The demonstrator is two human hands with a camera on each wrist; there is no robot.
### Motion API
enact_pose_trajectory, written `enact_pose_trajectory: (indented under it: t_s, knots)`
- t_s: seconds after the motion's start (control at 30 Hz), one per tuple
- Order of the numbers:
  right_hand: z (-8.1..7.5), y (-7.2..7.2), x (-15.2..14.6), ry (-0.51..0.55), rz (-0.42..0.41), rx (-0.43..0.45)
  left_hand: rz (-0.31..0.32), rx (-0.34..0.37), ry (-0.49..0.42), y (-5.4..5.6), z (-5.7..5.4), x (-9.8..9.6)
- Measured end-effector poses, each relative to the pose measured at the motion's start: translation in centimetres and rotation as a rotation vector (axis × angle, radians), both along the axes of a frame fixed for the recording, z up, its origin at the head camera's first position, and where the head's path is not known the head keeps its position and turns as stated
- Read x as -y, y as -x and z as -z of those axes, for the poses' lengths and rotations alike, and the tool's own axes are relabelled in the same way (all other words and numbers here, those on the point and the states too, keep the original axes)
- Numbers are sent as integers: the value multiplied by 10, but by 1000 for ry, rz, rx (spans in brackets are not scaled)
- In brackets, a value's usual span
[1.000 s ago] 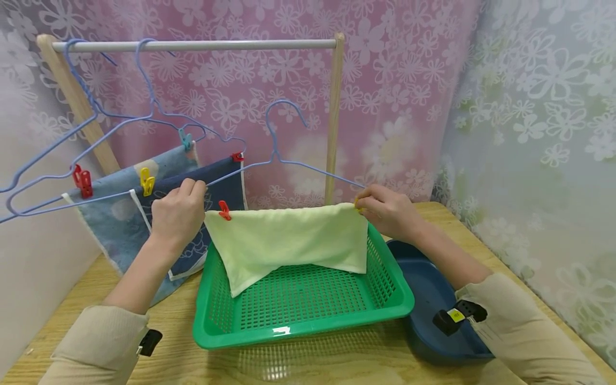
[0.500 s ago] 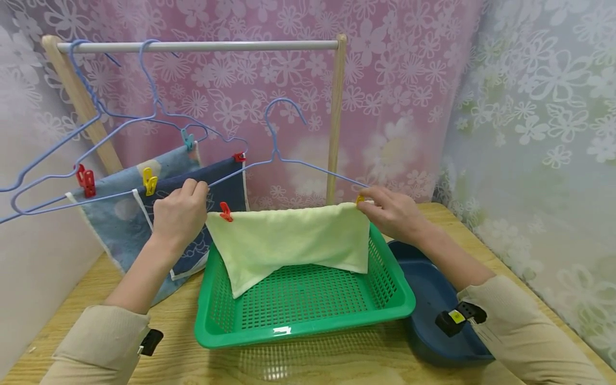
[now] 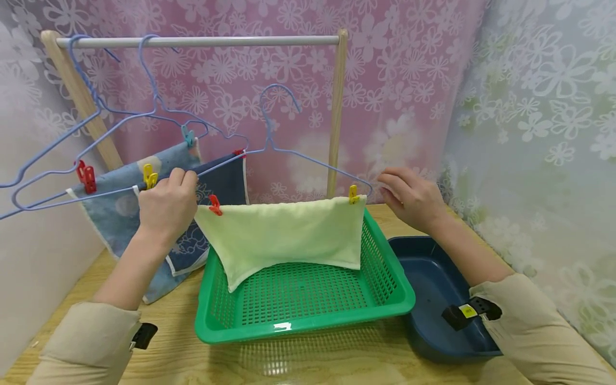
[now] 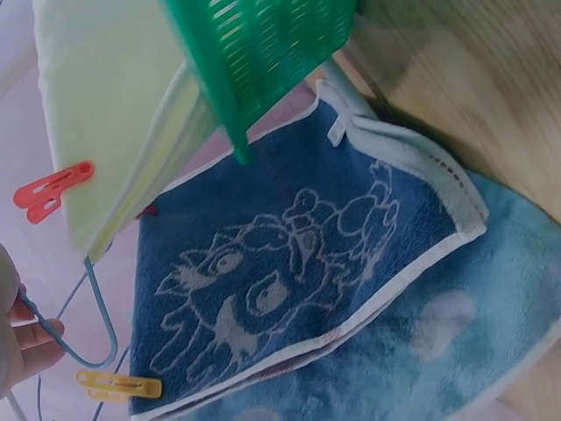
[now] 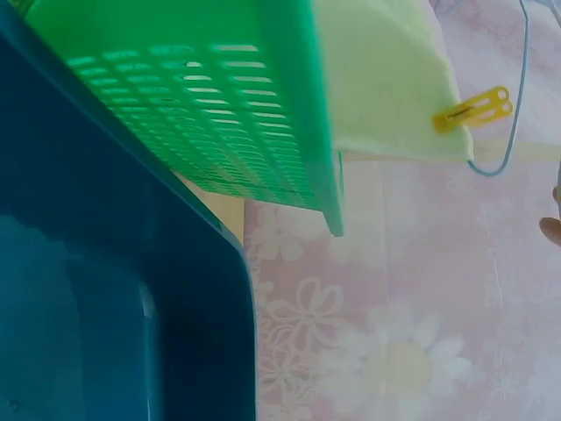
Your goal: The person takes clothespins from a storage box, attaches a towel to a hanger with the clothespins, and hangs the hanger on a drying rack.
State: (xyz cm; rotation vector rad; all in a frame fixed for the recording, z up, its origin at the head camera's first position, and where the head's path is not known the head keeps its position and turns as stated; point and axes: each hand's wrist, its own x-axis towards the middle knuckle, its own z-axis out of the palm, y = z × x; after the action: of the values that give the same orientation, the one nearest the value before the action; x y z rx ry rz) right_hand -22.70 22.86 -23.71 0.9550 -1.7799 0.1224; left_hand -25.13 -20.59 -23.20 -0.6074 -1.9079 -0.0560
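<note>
My left hand (image 3: 168,206) grips the left end of a blue wire hanger (image 3: 308,158), its fingers curled round the wire. From the hanger's lower bar hangs a pale yellow towel (image 3: 289,232), pinned by a red clothespin (image 3: 215,205) on the left and a yellow clothespin (image 3: 353,194) on the right. My right hand (image 3: 414,198) is just right of the hanger's right end, fingers loosely bent, holding nothing. In the right wrist view the yellow clothespin (image 5: 473,110) bites the towel's corner, apart from my fingertips (image 5: 550,230).
A green plastic basket (image 3: 308,327) stands under the towel, a dark blue basin (image 3: 428,299) to its right. Behind on the left, a rack rail (image 3: 231,41) carries two hangers with a dark blue towel (image 3: 221,184) and a light blue towel (image 3: 115,214) clipped on.
My right hand has let go of the yellow clothespin and moved off to the right. The hanger and yellow towel have shifted slightly left and up with my left hand.
</note>
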Motion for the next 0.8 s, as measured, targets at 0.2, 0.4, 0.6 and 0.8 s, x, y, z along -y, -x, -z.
enact_pose_trajectory:
  t_s: [0.2, 0.4, 0.6, 0.8]
  knots:
    - [-3, 4, -11, 124, 72, 135, -60, -58, -60, -4, -11, 7]
    - [-7, 11, -14, 161, 195, 327, -103, -99, -133, -7, -28, 18]
    - [-19, 22, -2, 109, 277, 530, -123, -123, -148, -11, -40, 29]
    - [-33, 37, 19, -13, 288, 602, -154, -139, -143, -17, -51, 38]
